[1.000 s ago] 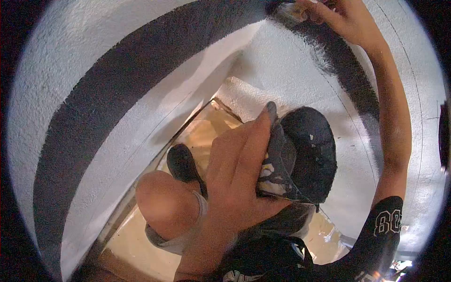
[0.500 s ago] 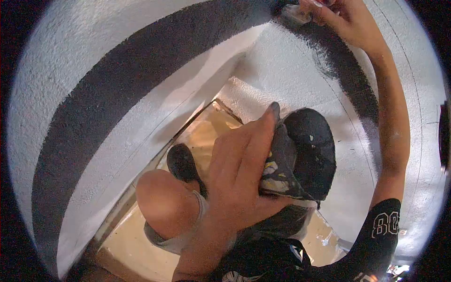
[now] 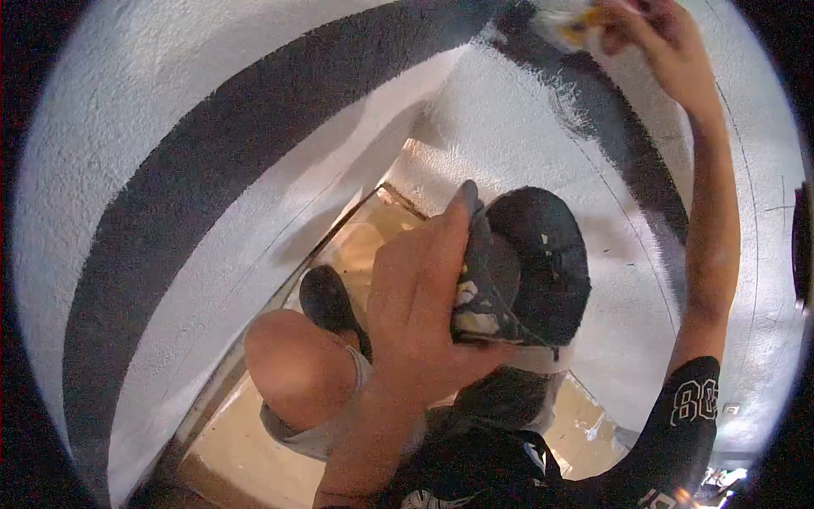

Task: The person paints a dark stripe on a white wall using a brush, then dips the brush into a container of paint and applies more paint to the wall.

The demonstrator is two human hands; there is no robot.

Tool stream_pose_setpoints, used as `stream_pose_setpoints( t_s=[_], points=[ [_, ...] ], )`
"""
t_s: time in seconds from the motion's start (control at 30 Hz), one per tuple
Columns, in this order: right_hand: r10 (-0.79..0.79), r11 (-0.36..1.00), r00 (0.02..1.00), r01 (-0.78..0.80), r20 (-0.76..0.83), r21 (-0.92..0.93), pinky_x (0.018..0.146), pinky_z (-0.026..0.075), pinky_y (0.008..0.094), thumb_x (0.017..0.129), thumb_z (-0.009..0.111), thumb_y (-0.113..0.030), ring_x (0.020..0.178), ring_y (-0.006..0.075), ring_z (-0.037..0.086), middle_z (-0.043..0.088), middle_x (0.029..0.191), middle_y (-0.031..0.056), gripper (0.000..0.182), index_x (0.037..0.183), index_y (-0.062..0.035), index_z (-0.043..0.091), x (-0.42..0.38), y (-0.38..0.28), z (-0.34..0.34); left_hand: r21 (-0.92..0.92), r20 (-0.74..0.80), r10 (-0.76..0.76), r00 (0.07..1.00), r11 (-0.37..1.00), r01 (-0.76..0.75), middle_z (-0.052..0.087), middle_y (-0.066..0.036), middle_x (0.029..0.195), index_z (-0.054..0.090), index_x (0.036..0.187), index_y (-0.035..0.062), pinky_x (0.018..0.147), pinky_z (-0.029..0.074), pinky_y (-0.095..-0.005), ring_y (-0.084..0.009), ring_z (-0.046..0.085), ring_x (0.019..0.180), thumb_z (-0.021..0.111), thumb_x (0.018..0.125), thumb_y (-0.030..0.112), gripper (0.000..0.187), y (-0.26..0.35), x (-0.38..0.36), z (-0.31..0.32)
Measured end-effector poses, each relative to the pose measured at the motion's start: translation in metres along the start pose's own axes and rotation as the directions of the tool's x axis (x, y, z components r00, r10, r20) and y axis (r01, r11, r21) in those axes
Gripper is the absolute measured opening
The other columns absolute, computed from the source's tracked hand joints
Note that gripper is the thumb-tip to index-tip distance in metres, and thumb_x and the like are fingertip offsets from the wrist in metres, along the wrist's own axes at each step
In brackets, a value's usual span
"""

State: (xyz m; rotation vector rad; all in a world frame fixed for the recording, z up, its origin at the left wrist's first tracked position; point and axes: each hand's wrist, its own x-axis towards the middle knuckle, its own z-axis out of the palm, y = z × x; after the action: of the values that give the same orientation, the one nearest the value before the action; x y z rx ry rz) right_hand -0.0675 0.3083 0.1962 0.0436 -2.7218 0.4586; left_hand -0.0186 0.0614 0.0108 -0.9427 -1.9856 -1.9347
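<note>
My left hand (image 3: 424, 297) is wrapped round the side of a dark, paint-spattered container (image 3: 543, 263), which has black inside its round opening. High on the right, my right hand (image 3: 649, 34) has its fingers closed on a paintbrush (image 3: 572, 32), blurred and pale with a yellowish part. The brush is against or very near a black painted band (image 3: 615, 102) on the textured white wall; exact contact is hard to make out. Ragged black strokes border that band on its left side.
Another broad black curve (image 3: 212, 127) crosses the wall at the left. Thin drawn lines run over the white wall (image 3: 534, 144). Below are a tan floor (image 3: 254, 450), a bent knee (image 3: 297, 360) and a dark shoe (image 3: 326, 297).
My right hand and the brush have moved right and slightly down along the wall. My left hand and the container have shifted a little left and up.
</note>
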Motion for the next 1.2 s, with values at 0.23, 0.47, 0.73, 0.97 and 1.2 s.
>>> stream_pose_setpoints(
  t_s=[0.23,0.47,0.73,0.97,1.2],
  points=[
    [0.156,0.946,0.929,-0.042,-0.336,0.323,0.053,0.044,0.0301,0.101,0.044,-0.03,0.053,0.0168,0.052,0.055,0.067,0.0062,0.037,0.112,0.003,0.057,-0.088,0.006,-0.074,0.025,-0.066,0.074,0.995,0.997,-0.072,0.06,-0.023,0.12,0.048,0.136,-0.0073,0.089,0.046,-0.047,-0.0392,0.061,0.101,0.088,0.057,0.027,0.096,-0.013,-0.009,0.024],
    [0.092,0.931,0.994,-0.062,-0.066,0.36,0.054,0.049,0.0227,0.097,0.049,-0.029,0.067,0.0153,0.061,0.061,0.076,0.0105,0.03,0.094,-0.0005,0.057,-0.145,-0.036,-0.057,0.054,-0.051,0.188,0.981,0.981,-0.185,0.059,-0.024,0.122,0.046,0.137,-0.0063,0.09,0.046,-0.0491,-0.0411,0.06,0.103,0.086,0.055,0.023,0.096,-0.013,-0.012,0.043],
    [0.231,0.86,0.958,-0.282,0.168,0.425,0.065,0.053,0.0309,0.089,0.064,-0.023,0.072,0.0199,0.064,0.064,0.081,0.0128,0.022,0.085,-0.002,0.061,-0.139,-0.045,0.002,0.095,-0.042,0.228,0.973,0.97,-0.224,0.059,-0.024,0.123,0.045,0.137,-0.0059,0.089,0.046,-0.0489,-0.0409,0.06,0.104,0.085,0.054,0.021,0.096,-0.022,-0.012,0.051],
    [0.147,0.882,0.984,-0.086,-0.098,0.464,0.06,0.051,0.028,0.094,0.055,-0.028,0.069,0.0133,0.061,0.059,0.083,0.0106,0.029,0.086,-0.0005,0.057,-0.135,-0.016,-0.033,0.089,-0.063,0.222,0.973,0.972,-0.216,0.06,-0.023,0.122,0.046,0.137,-0.005,0.088,0.047,-0.0485,-0.0401,0.061,0.103,0.086,0.056,0.023,0.095,-0.023,-0.01,0.051],
    [0.256,0.862,0.943,-0.323,0.214,0.391,0.059,0.054,0.028,0.088,0.066,-0.022,0.068,0.019,0.063,0.064,0.084,0.0146,0.023,0.085,0.0,0.063,-0.132,-0.064,0.002,0.058,-0.061,0.246,0.967,0.968,-0.243,0.061,-0.022,0.119,0.047,0.137,-0.0043,0.087,0.047,-0.0478,-0.0394,0.061,0.102,0.088,0.055,0.026,0.097,-0.016,-0.013,0.042]
  ],
)
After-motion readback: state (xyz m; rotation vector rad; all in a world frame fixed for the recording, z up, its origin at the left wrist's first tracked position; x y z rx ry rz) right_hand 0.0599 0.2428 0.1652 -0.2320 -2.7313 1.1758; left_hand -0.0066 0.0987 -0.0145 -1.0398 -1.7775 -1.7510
